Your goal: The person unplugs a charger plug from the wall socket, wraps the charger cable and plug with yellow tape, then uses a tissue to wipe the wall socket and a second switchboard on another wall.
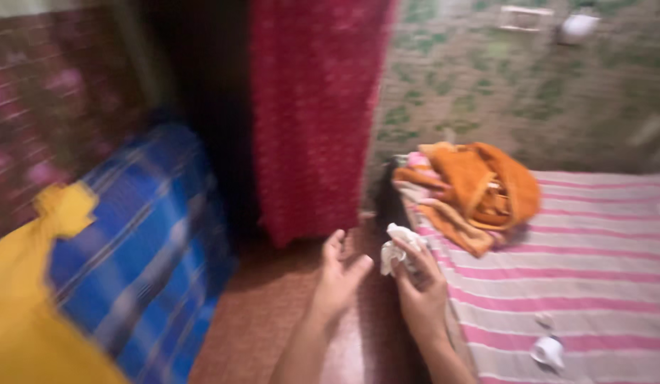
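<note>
My right hand [422, 288] is closed around a crumpled white cloth [399, 249] at the near corner of a bed. My left hand [338, 279] hangs beside it over the floor, fingers spread and holding nothing. The bed carries a pink and white striped sheet [586, 263]. An orange blanket [479, 188] lies bunched at the sheet's far left corner, just beyond my right hand.
A red curtain [312, 107] hangs ahead. On the left stands a blue checked bundle [148, 235] with yellow cloth [31, 299] over it. Small white scraps [548, 350] lie on the sheet at the lower right. Reddish floor [266, 313] runs between bundle and bed.
</note>
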